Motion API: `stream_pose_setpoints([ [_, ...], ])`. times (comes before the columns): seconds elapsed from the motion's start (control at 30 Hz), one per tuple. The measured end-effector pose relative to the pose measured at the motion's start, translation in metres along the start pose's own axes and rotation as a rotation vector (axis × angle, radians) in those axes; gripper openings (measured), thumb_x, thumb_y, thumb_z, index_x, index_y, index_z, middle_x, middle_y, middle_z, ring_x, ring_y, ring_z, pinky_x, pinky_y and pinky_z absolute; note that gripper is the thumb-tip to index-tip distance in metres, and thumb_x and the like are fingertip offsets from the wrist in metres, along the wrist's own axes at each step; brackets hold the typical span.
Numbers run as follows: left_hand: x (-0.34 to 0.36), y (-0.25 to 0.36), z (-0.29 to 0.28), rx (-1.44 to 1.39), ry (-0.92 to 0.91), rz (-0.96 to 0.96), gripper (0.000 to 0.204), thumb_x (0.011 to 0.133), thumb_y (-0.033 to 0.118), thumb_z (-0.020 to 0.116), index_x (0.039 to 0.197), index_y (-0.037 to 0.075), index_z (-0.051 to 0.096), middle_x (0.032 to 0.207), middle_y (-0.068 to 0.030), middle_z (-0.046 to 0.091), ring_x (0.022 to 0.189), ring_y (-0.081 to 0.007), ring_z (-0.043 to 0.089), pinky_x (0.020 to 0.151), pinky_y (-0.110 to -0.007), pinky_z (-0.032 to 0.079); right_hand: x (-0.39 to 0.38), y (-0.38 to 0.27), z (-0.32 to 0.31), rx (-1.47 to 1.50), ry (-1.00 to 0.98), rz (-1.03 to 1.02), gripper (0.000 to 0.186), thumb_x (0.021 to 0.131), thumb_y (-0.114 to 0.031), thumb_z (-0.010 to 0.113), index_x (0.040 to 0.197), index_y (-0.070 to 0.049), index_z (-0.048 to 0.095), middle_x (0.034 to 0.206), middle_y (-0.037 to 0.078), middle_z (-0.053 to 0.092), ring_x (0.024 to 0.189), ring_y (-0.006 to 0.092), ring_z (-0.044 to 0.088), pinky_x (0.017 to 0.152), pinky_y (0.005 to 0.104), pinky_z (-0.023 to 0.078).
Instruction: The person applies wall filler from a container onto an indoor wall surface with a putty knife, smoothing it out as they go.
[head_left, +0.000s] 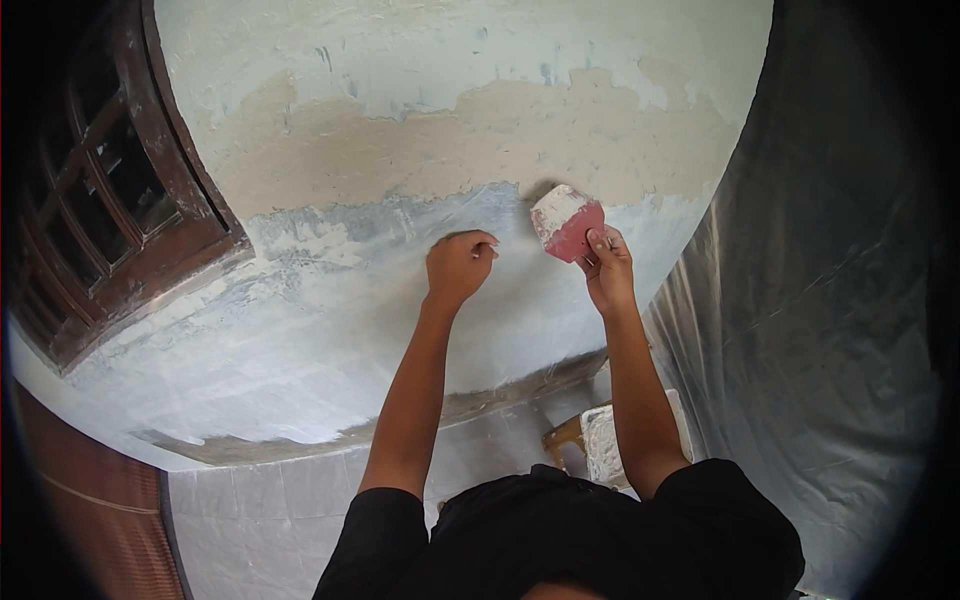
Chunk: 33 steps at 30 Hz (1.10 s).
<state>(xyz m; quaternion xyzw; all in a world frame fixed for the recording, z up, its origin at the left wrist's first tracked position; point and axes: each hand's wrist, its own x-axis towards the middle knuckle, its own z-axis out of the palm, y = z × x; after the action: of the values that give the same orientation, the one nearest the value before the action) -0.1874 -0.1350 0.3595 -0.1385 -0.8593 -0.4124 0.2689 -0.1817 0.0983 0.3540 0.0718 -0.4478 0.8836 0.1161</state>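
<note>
My right hand (610, 268) holds a flat pink scraper (575, 233), its upper part coated with white paste, just in front of the patched wall (380, 150). To its left, my left hand (460, 262) is closed, with curled fingers against or close to the grey-white band of the wall; whether it holds something small I cannot make out. Above that band the wall shows a beige rough strip and paler plaster higher up.
A brown wooden window (110, 200) is at the left, above a reddish corrugated surface (100, 500). Hanging plastic sheeting (800, 330) fills the right side. Low behind my right forearm, a white-caked board (602, 445) rests on a wooden support (560, 440) over covered flooring (280, 510).
</note>
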Motion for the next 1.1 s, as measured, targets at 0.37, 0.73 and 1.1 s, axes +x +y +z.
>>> stream_pose_setpoints([
  [0.37,0.002,0.0,0.002,-0.009,-0.039,-0.053,0.017,0.085,0.007,0.054,0.089,0.008,0.071,0.074,-0.0035,0.072,0.059,-0.0118,0.067,0.057,-0.023,0.05,0.026,0.034,0.008,0.197,0.027,0.023,0.023,0.091,-0.011,0.062,0.113,-0.006,0.057,0.096,0.002,0.066,0.082,0.0109,0.063,0.074,0.0277,0.052],
  [0.73,0.002,0.002,0.001,-0.014,-0.038,-0.094,0.019,0.083,0.005,0.053,0.089,0.006,0.071,0.074,-0.0052,0.072,0.061,-0.0119,0.068,0.057,-0.022,0.052,0.022,0.044,-0.005,0.295,-0.01,0.045,0.022,0.091,-0.013,0.063,0.112,-0.007,0.058,0.093,-0.001,0.066,0.078,0.0083,0.062,0.069,0.0243,0.052],
  [1.1,0.001,0.001,0.004,-0.058,-0.041,-0.081,0.021,0.082,0.004,0.052,0.089,0.004,0.071,0.074,-0.0071,0.072,0.064,-0.0131,0.069,0.058,-0.023,0.054,0.01,0.047,-0.02,0.208,0.056,0.082,0.016,0.092,-0.014,0.061,0.108,-0.01,0.059,0.093,-0.002,0.066,0.08,0.0078,0.062,0.072,0.0251,0.051],
])
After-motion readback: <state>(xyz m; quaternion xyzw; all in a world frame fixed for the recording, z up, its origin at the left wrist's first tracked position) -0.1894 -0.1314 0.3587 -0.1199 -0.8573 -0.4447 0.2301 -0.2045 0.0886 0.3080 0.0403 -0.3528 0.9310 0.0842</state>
